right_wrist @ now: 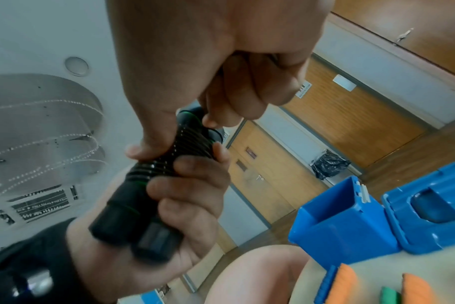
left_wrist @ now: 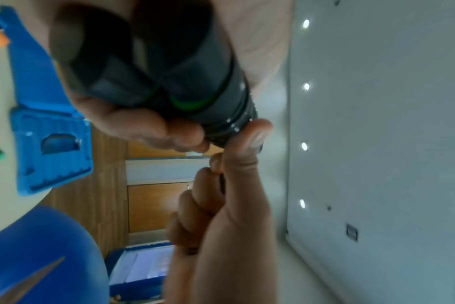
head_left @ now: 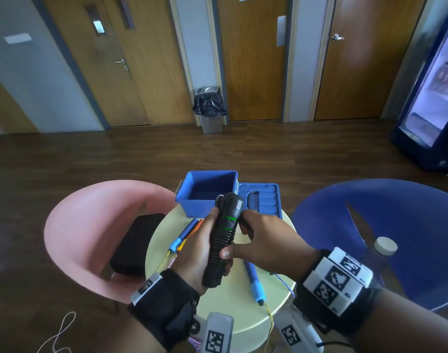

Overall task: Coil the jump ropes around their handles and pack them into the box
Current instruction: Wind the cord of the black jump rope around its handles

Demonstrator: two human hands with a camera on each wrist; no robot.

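Note:
Two black handles (head_left: pixel 224 240) (left_wrist: pixel 185 67) (right_wrist: pixel 148 185) with green rings lie side by side, black rope coiled tightly round their middle. My left hand (head_left: pixel 196 253) (right_wrist: pixel 187 207) grips the pair from below, above the table. My right hand (head_left: pixel 258 238) (left_wrist: pixel 221 205) (right_wrist: pixel 221 51) has its thumb pressed on the coils and its fingers curled round the loose black rope. Just behind stands the open blue box (head_left: pixel 205 208) (right_wrist: pixel 346 222), its lid (head_left: pixel 261 202) (left_wrist: pixel 52 152) folded back to the right. The box looks empty inside.
More jump ropes lie on the round pale table (head_left: pixel 233 309): a blue handle (head_left: pixel 253 284) to the right, blue and orange handles (head_left: pixel 186 235) to the left. A pink chair (head_left: pixel 90 225) with a black pouch (head_left: pixel 139 243) stands left, a blue chair (head_left: pixel 396 225) and a bottle (head_left: pixel 380 250) right.

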